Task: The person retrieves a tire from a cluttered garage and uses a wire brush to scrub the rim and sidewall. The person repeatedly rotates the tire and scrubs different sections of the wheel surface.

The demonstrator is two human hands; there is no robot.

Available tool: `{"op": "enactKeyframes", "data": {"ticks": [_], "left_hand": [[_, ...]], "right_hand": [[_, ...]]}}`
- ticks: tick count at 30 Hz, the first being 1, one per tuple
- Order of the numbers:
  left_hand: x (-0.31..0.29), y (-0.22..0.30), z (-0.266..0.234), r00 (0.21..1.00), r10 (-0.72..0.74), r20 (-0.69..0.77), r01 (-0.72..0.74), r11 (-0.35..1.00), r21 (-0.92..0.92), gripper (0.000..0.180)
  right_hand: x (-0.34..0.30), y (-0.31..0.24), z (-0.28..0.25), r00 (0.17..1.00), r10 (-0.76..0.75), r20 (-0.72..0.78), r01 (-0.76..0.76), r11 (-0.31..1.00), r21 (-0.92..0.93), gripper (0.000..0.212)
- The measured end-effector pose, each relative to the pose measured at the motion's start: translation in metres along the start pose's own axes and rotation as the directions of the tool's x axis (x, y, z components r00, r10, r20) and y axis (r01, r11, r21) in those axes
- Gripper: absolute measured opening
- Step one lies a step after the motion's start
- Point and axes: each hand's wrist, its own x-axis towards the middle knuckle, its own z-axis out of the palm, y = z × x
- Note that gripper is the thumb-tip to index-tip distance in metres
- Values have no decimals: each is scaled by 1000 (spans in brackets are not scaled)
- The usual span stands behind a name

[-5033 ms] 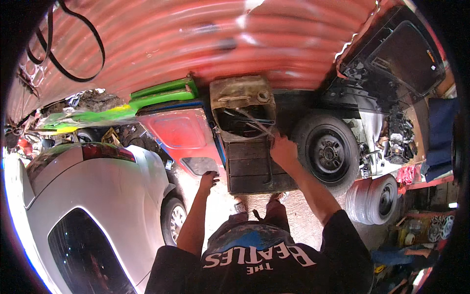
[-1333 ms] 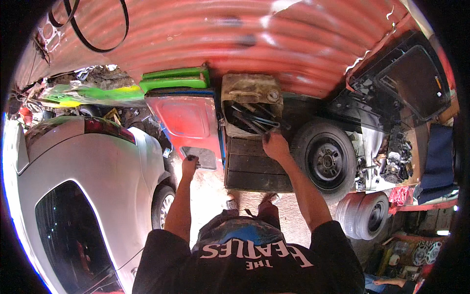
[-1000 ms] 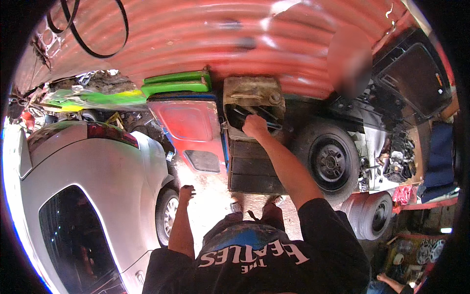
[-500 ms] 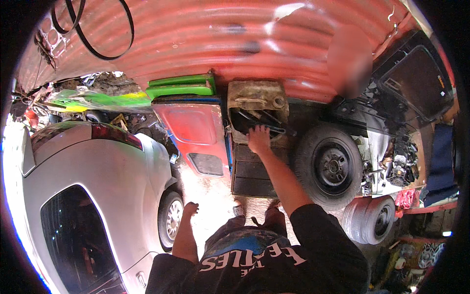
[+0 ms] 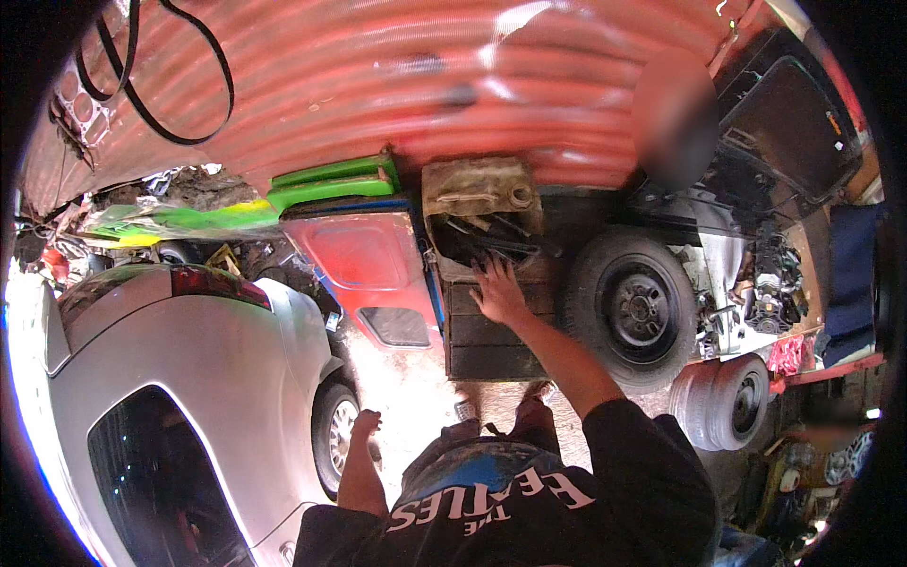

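Observation:
My right hand reaches forward with its fingers spread, at the near edge of a cut-open tan plastic container. Inside the container lie several long dark objects, perhaps tools; shadow hides their exact kind. Nothing shows in the right hand's grip. The container rests on a dark slatted wooden crate. Low on the left, my left hand hangs near the silver car's rear wheel, its fingers loosely bent and nothing visible in them.
A silver car takes up the left side. Red and green panels lean left of the crate. A large tyre stands right of it, with smaller wheels nearer me. Corrugated red sheeting closes off the far side.
My right hand has drawn back slightly toward me from over the dark objects, and its fingers have spread. The left hand stays low, and the whole view has shifted a little.

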Motion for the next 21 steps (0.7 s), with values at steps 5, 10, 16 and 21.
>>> {"op": "enactKeyframes", "data": {"ticks": [5,10,16,21], "left_hand": [[-2,-13,-8,968,243,56,-247,967,71,16],[15,-23,-47,853,520,-41,-489,825,283,26],[32,80,37,994,-40,97,31,996,85,26],[56,118,-28,901,398,174,-327,356,875,29]], "right_hand": [[-72,-3,4,974,121,191,-156,971,183,51],[-164,4,36,941,218,258,-327,781,532,32],[-447,115,136,628,307,715,-390,919,-53,20],[-462,98,94,91,786,612,-980,179,-83,36]]}}
